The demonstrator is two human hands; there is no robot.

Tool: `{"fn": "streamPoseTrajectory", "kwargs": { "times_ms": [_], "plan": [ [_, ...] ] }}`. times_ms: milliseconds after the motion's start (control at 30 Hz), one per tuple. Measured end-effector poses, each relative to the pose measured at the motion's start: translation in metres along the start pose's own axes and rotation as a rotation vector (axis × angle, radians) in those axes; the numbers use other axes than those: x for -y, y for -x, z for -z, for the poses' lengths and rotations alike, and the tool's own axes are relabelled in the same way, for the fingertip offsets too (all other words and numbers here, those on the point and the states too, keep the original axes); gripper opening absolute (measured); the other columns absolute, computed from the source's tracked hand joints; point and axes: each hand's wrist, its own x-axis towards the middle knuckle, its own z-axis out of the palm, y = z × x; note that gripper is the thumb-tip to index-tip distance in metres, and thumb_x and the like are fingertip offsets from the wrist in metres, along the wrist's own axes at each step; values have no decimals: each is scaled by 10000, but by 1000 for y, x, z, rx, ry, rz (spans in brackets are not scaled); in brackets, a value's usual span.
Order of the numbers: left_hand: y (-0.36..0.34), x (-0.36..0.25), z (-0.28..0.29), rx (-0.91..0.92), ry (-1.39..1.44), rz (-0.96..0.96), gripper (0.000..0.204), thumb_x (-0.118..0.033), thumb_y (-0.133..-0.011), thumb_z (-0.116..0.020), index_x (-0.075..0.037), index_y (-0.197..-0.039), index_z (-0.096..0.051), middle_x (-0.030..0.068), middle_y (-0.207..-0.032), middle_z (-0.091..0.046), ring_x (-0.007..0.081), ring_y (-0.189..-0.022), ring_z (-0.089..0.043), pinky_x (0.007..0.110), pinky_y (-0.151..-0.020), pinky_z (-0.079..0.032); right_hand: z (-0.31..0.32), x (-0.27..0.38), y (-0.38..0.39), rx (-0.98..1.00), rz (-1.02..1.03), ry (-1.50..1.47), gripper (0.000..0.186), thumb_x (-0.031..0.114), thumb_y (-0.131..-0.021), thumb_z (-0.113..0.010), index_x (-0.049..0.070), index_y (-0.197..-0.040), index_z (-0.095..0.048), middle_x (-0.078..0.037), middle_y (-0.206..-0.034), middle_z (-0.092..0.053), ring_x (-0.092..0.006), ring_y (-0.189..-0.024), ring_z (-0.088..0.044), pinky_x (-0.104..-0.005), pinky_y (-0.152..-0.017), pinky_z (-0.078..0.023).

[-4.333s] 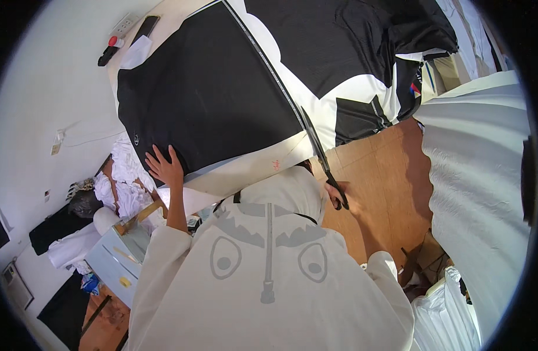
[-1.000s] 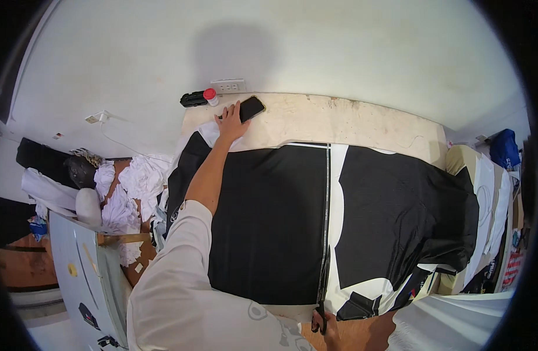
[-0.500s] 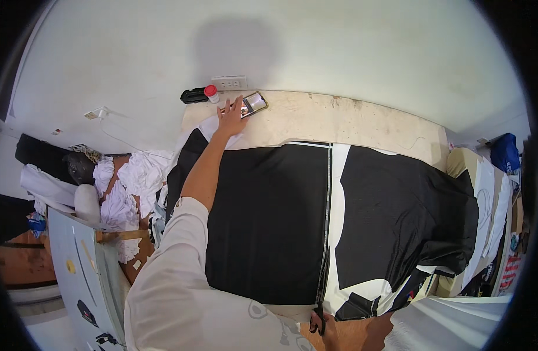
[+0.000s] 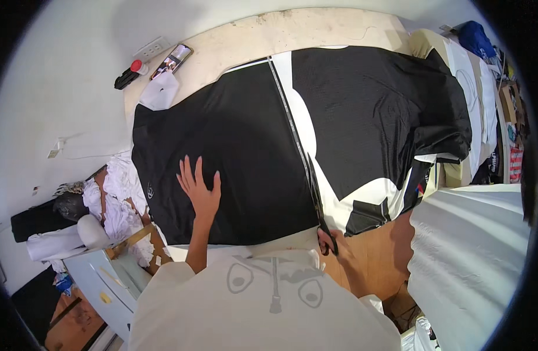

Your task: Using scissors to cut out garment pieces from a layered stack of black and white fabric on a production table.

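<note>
Black fabric (image 4: 251, 134) with white margins lies spread over the table, its left panel parted from the black panel (image 4: 351, 111) on the right by a white strip (image 4: 303, 114). My left hand (image 4: 201, 190) is over the left panel with its fingers spread, holding nothing. At the near edge of the fabric my right hand (image 4: 326, 240) grips the black handles of a pair of scissors (image 4: 329, 241). The scissor blades point away from me along the line between the left panel and the white strip. The blades partly merge with the dark cloth.
At the table's far left a phone (image 4: 172, 62), a red-capped bottle (image 4: 139, 67) and a black object (image 4: 126, 79) lie near a wall socket (image 4: 151, 48). White cloth scraps (image 4: 121, 181) are heaped at left. A white curtain (image 4: 465, 245) hangs at the near right.
My left hand has left the phone and come back over the black fabric with fingers spread. The view has shifted and turned. My right hand keeps the scissors at the near edge.
</note>
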Motion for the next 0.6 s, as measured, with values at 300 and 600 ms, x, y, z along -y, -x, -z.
{"fn": "streamPoseTrajectory", "kwargs": {
  "times_ms": [300,600],
  "plan": [
    [104,-14,6,217,-61,5,623,-364,-1026,-694,-94,-1562,-527,229,-1726,-329,441,-1612,-264,672,-1291,-151,-10,22,-6,-71,56,6,555,563,-971,-775,122,-691,-586,6,-571,-540,-104,-506,-526,-271,-504,-360],
    [107,-18,0,211,-106,7,595,-396,-1051,-637,-119,-1568,-539,214,-1723,-361,423,-1608,-296,666,-1296,-159,-11,25,-4,-128,65,45,524,532,-930,-839,119,-699,-612,27,-589,-535,-95,-510,-516,-271,-494,-386]
  ]
}}
